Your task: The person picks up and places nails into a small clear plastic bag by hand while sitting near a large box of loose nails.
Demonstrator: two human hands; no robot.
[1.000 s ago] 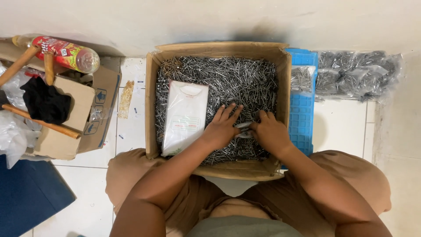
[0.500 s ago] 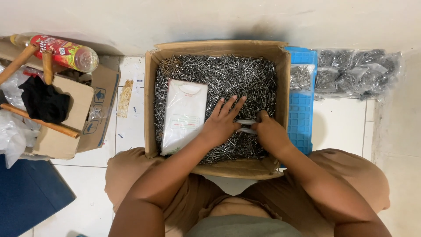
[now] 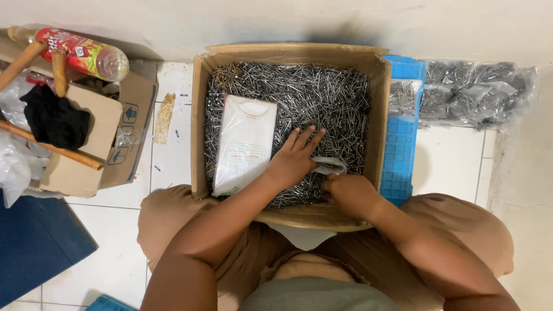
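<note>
Left hand (image 3: 295,158) spread flat on the nails (image 3: 305,95) in a cardboard box (image 3: 375,115) — right hand (image 3: 351,193) gripping a small clear bag (image 3: 329,166).

We see the left hand (image 3: 294,161) spread flat on the heap of nails (image 3: 305,92) inside the cardboard box (image 3: 199,115), fingers fanned. Just beside it, the right hand (image 3: 351,194) grips a small clear bag (image 3: 329,166) at the nails' surface. A white packet (image 3: 243,144) lies on the nails, left of both hands.
</note>
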